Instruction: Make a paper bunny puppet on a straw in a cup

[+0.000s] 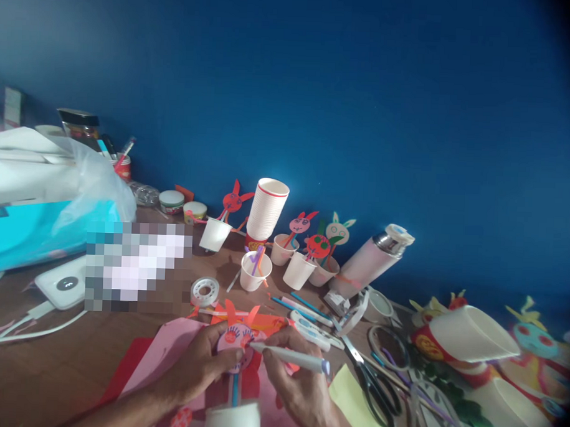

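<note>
My left hand (190, 366) pinches a round pink paper face (236, 342) with drawn eyes, mounted on a thin blue stick (234, 389). The stick runs down into a white paper cup (233, 420) at the bottom edge of the view. My right hand (298, 382) grips a white marker pen (289, 357), its tip at the face. Beneath my hands lie a pink paper sheet (161, 352) and red paper scraps (260, 384). My fingers hide part of the face.
The wooden table (50, 361) holds black-handled scissors (370, 381), a tape roll (204, 291), a power bank (62, 282) with white cable, stacked paper cups (266, 210), paper-cup puppets (306, 255) and a steel flask (372, 260). A blue wall stands behind. A pixelated patch covers part of the table.
</note>
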`<state>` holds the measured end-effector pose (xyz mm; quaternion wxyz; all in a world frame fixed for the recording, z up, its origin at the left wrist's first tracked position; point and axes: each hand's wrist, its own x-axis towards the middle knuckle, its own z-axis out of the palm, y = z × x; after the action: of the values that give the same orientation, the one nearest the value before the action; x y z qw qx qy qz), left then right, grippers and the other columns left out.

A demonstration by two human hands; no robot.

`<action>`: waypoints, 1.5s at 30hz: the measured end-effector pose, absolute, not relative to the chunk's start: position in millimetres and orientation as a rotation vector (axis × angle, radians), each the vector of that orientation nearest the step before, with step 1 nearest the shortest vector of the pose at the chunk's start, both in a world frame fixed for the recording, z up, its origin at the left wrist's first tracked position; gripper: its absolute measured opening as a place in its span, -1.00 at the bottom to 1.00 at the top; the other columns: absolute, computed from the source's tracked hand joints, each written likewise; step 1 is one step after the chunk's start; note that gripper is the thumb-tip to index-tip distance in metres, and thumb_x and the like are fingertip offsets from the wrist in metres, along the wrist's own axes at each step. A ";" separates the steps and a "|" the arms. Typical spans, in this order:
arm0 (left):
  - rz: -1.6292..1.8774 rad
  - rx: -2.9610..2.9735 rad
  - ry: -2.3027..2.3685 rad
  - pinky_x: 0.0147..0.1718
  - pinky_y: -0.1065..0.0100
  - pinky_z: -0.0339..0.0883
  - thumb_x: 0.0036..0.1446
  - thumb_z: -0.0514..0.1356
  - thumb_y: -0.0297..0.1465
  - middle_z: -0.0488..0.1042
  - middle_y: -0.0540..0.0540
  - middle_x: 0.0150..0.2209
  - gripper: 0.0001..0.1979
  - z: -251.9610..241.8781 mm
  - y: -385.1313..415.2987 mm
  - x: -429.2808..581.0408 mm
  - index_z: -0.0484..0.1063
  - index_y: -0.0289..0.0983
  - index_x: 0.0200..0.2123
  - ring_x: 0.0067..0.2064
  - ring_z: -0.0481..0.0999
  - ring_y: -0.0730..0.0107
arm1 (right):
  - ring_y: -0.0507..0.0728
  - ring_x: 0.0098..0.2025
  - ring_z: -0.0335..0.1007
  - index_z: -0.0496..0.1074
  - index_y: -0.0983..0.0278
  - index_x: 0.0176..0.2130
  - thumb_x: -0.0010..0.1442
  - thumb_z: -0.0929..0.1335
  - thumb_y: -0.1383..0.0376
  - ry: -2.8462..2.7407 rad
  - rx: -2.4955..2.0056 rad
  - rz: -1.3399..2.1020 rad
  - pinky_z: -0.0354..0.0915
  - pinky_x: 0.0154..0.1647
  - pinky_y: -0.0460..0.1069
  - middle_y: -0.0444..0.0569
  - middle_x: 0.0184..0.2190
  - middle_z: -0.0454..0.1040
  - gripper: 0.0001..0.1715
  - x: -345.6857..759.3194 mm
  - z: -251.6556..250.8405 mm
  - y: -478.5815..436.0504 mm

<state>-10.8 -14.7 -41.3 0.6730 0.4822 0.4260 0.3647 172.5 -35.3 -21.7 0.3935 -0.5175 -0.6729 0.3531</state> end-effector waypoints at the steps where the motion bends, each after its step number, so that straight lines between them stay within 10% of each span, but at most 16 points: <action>1: 0.820 1.084 0.963 -0.59 0.47 0.02 -0.10 0.29 -0.15 0.29 0.08 -0.60 -0.65 -41.4 -15.0 -10.8 0.40 -0.33 -0.40 -0.57 0.14 0.52 | -0.01 -0.62 0.32 0.43 0.29 -0.39 0.17 0.30 0.28 -1.703 -1.311 0.892 0.17 -0.79 -0.21 -0.10 -0.56 0.41 -0.84 172.5 -21.9 -35.2; 45: 0.837 1.045 0.909 -0.59 0.48 0.04 -0.09 0.33 -0.14 0.35 0.09 -0.59 -0.64 -45.3 -12.9 -12.4 0.44 -0.33 -0.36 -0.58 0.17 0.54 | 0.01 -0.56 0.28 0.37 0.27 -0.39 0.20 0.29 0.24 -1.654 -1.292 0.794 0.27 -0.58 -0.11 -0.15 -0.57 0.37 -0.82 176.2 -20.3 -36.8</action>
<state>-12.4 -12.9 -45.3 0.6899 0.4674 0.4067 0.3744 176.2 -36.8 -20.3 0.4340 -0.5186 -0.6640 0.3189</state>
